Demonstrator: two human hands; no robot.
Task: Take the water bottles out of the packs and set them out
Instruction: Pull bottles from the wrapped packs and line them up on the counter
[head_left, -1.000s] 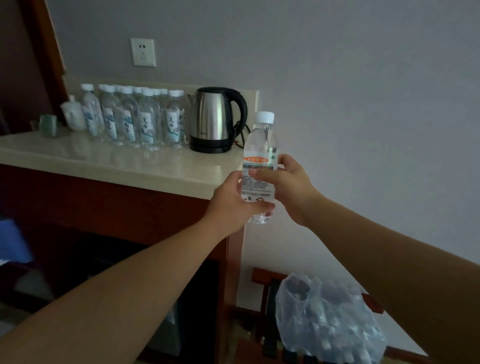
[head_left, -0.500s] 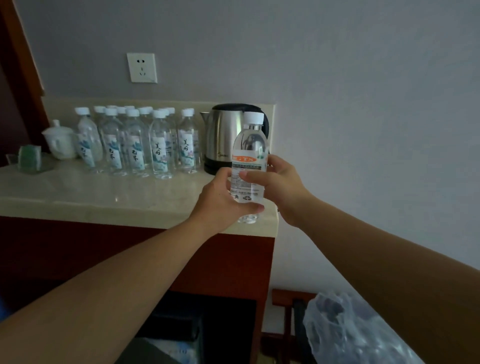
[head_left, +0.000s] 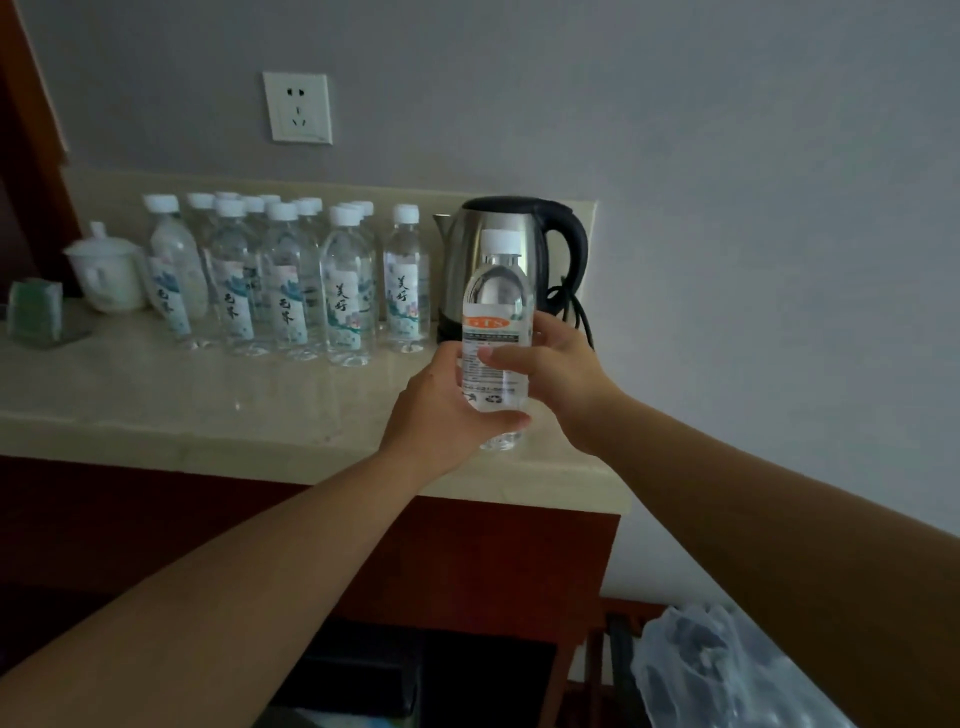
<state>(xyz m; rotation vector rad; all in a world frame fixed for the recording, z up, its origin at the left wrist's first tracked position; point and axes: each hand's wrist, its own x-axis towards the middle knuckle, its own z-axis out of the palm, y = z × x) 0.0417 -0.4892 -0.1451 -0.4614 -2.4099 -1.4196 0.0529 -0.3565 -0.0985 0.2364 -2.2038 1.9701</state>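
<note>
Head view, nearest first: a crumpled clear plastic pack (head_left: 727, 670) lies low, well below and to the right of the kettle (head_left: 511, 260), its contents too blurred to count. Above it the two forearms reach toward the counter (head_left: 156, 395). The left hand (head_left: 441, 410) is closed around the lower body of the held bottle (head_left: 496, 343), thumb across its base end, and the right hand (head_left: 556, 374) is wrapped round the label band from the other side. The bottle stands upright directly in front of the kettle, its bottom apparently just above the countertop near the front edge; whether it touches cannot be told.

The bottle looks full and sealed with a white cap, so it should feel moderately weighty for its size. Its thin clear wall likely gives under a hard squeeze, and the smooth plastic could slip. The labelled midsection, where the right hand sits, seems the surest place to hold.

Farther back, a cluster of set-out bottles (head_left: 343, 291) stands to the left of the kettle, and beyond them a white lidded cup (head_left: 106, 273). A wall socket (head_left: 297, 107) sits above and to the left of the kettle.
</note>
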